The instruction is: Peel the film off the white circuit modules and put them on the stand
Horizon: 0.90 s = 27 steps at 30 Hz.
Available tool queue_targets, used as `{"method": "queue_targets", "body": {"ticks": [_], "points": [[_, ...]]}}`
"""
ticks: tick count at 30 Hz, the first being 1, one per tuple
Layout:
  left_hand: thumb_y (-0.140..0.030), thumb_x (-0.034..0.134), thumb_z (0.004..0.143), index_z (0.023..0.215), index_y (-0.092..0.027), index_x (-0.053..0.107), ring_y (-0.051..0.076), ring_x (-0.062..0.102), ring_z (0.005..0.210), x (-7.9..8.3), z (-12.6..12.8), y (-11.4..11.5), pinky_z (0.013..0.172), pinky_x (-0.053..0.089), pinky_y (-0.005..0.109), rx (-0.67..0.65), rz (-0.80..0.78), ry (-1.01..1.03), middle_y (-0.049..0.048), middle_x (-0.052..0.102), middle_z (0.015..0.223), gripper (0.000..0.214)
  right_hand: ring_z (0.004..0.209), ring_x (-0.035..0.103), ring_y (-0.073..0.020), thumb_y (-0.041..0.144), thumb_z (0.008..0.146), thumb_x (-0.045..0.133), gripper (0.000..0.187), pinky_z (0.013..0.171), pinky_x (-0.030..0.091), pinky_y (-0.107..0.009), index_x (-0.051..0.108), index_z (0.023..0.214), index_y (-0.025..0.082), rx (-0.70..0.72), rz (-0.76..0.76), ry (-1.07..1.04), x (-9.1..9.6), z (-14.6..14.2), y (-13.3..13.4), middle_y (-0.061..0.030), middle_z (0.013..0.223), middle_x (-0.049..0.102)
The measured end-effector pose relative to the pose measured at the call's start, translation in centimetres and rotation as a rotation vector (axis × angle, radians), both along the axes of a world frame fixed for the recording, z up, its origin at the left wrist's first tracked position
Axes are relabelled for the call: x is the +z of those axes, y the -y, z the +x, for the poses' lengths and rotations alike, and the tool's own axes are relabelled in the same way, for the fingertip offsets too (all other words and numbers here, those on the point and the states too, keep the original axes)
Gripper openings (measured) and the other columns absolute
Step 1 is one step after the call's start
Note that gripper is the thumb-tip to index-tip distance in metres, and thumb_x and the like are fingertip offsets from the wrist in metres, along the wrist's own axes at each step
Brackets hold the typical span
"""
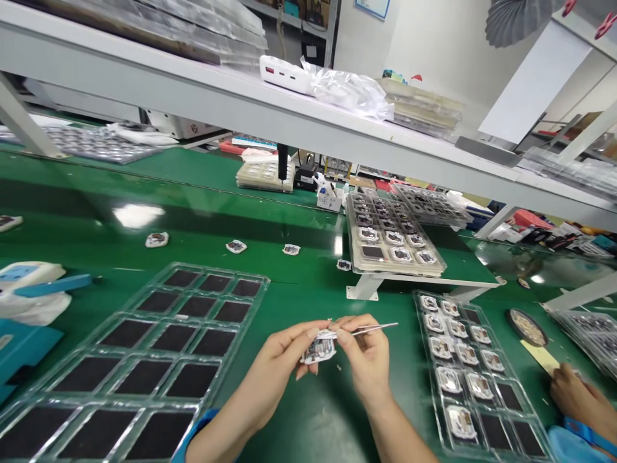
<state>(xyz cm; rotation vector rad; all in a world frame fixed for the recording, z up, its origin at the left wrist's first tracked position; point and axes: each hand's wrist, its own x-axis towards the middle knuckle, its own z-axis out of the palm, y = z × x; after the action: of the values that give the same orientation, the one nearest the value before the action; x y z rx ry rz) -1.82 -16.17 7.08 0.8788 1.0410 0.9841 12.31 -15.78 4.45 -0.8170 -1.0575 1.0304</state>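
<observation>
My left hand [279, 357] pinches a small white-framed electronic module [319, 350] with a circuit board showing inside, held above the green bench. My right hand [367, 354] meets it from the other side, its thumb and fingertips at the module's upper edge. A thin pair of metal tweezers [383, 327] sticks out to the right from between the right fingers. The tweezers' other end is hidden by the hand. To the right lies a clear tray [436, 402] with similar white modules in many of its compartments; dark pads show in the others.
At left lies a large clear tray [190, 341] with dark pads. Loose modules, one a white module [236, 246], lie across the bench. Stacked trays [395, 241] stand on a low stand behind. A shelf [231, 106] crosses overhead. Another person's hand [581, 395] is at far right, near a round dish [527, 326].
</observation>
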Motion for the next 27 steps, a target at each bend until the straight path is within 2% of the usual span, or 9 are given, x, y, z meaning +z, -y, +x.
{"method": "queue_targets", "body": {"ticks": [5,8,11,20,24,27], "points": [[-0.05,0.073,0.07,0.088,-0.018,0.071,0.01,0.048,0.053,0.36,-0.22,-0.13,0.049,0.032,0.022,0.011,-0.026,-0.002,-0.0027,0.06,0.064,0.037,0.075,0.071,-0.021,0.022,0.083,0.073,0.007,0.074,0.056,-0.04,0.067,0.081,0.024,-0.042,0.229,0.094,0.11,0.08,0.32,-0.0021,0.077,0.076],[-0.051,0.073,0.07,0.079,-0.018,0.067,0.008,0.045,0.05,0.55,-0.55,-0.18,0.048,0.031,0.021,-0.012,-0.036,-0.029,-0.0051,0.056,0.059,0.035,0.076,0.071,-0.0215,0.014,0.083,0.071,0.014,0.08,0.051,-0.044,0.068,0.087,0.027,-0.083,0.401,0.226,0.22,0.32,0.52,-0.0013,0.082,0.077],[-0.051,0.072,0.069,0.078,-0.017,0.066,0.008,0.044,0.05,0.76,-0.8,-0.13,0.048,0.031,0.021,-0.031,-0.057,-0.053,-0.0051,0.056,0.058,0.036,0.077,0.073,-0.0231,0.012,0.084,0.07,0.017,0.082,0.05,-0.047,0.069,0.089,0.028,-0.08,0.461,0.339,0.41,0.58,0.56,-0.002,0.085,0.078],[-0.05,0.07,0.068,0.077,-0.018,0.067,0.009,0.044,0.051,1.05,-0.89,0.02,0.049,0.034,0.021,-0.063,-0.073,-0.094,-0.0043,0.055,0.06,0.033,0.071,0.076,-0.0238,0.019,0.083,0.072,0.009,0.083,0.05,-0.048,0.068,0.082,0.027,-0.077,0.421,0.357,0.22,0.7,0.41,-0.0013,0.08,0.08],[-0.049,0.069,0.071,0.08,-0.018,0.07,0.011,0.048,0.053,1.05,-0.95,0.09,0.048,0.034,0.021,-0.063,-0.048,-0.109,-0.0029,0.057,0.061,0.032,0.071,0.074,-0.022,0.018,0.082,0.074,0.01,0.085,0.051,-0.046,0.067,0.082,0.025,-0.09,0.323,0.275,0.06,0.53,0.37,-0.0016,0.077,0.079],[-0.05,0.068,0.072,0.081,-0.018,0.071,0.01,0.047,0.052,1.04,-0.9,0.1,0.047,0.031,0.021,-0.059,-0.029,-0.114,-0.0023,0.057,0.061,0.034,0.074,0.073,-0.0215,0.02,0.083,0.073,0.008,0.081,0.055,-0.042,0.066,0.081,0.024,-0.068,0.209,0.198,0.07,0.41,0.39,-0.0027,0.077,0.077]]}}
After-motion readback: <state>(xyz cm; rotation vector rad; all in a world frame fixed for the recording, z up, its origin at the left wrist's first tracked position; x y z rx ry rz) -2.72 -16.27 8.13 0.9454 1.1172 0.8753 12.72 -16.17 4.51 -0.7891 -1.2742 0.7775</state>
